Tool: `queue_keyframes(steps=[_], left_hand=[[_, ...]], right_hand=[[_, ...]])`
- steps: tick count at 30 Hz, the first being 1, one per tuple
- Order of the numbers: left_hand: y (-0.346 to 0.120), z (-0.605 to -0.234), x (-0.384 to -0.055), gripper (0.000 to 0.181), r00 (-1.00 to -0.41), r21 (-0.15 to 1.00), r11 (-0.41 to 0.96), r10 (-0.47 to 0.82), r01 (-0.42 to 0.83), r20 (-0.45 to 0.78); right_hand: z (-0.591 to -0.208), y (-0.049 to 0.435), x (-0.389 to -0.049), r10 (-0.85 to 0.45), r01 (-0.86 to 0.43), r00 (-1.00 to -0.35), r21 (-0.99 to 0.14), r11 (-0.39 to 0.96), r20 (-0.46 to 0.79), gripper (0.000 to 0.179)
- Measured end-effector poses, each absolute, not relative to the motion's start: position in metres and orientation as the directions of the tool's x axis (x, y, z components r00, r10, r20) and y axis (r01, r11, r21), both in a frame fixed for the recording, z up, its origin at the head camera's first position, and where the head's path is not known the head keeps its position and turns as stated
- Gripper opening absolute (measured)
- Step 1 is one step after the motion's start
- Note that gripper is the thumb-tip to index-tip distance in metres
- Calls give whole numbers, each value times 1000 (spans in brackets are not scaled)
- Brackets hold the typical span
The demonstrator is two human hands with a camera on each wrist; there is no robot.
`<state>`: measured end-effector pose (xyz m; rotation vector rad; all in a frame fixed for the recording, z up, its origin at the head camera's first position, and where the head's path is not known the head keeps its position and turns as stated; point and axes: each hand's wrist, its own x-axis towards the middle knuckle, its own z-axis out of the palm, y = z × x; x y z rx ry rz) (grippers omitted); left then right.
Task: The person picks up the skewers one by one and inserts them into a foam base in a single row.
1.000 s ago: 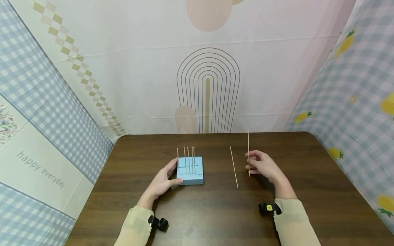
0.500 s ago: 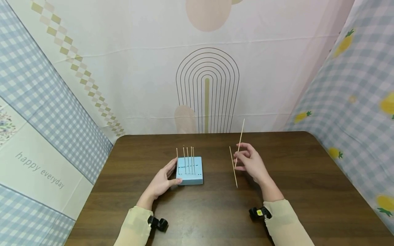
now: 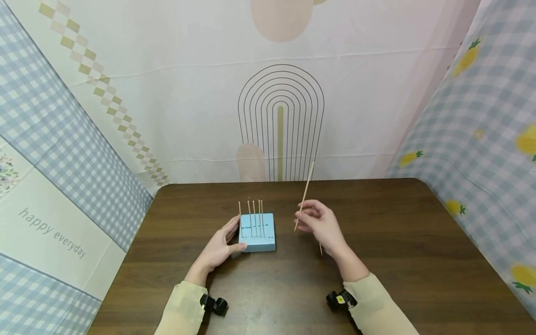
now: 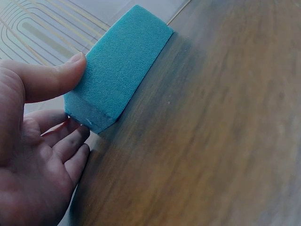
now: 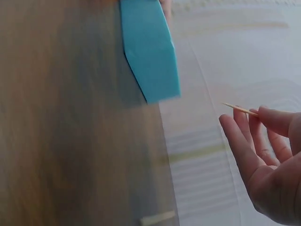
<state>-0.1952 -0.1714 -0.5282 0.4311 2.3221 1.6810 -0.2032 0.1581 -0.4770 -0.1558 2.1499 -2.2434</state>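
A light blue foam block (image 3: 259, 248) sits on the table, with several thin wooden skewers (image 3: 254, 214) standing upright in its top and small holes beside them. My left hand (image 3: 219, 246) holds its left side, thumb at the front corner; the left wrist view shows the thumb against the block's edge (image 4: 122, 66) and the fingers low behind it. Right of the block, my right hand (image 3: 322, 228) pinches a bamboo skewer (image 3: 307, 184) between thumb and fingertips, raised and leaning right at the top. Its pointed lower tip (image 5: 226, 104) sticks out past the fingers in the right wrist view.
Another skewer (image 3: 321, 250) lies on the dark wooden table (image 3: 268, 288), mostly hidden beneath my right hand. Behind the table's far edge hangs a pale patterned cloth (image 3: 201, 116). Checked cloths (image 3: 473, 153) flank both sides.
My right hand has moved left with the skewer, passing over the lying one and nearing the block. The skewer now tilts further. My left hand has stayed on the block.
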Motion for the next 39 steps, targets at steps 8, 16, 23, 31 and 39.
queue_keyframes(steps=[8, 16, 23, 31, 39], left_hand=[[-173, -530, -196, 92, -927, 953, 289, 373, 93, -23], [-169, -531, -198, 91, -929, 955, 281, 369, 94, -18], [-170, -530, -197, 92, -935, 956, 282, 355, 77, -29], [-170, -528, -196, 92, -935, 955, 285, 353, 83, -24], [-170, -529, -197, 92, -936, 954, 289, 352, 83, -25]], right_hand=[[-480, 122, -193, -170, -52, -983, -992, -113, 71, 26], [-487, 104, -194, -177, -32, -983, -990, -135, 56, 28], [-495, 97, -195, -188, -65, -980, -997, -32, 70, 20], [-492, 95, -194, -237, -119, -965, -993, 18, 112, 16], [-494, 96, -193, -267, -145, -956, -988, 55, 125, 15]])
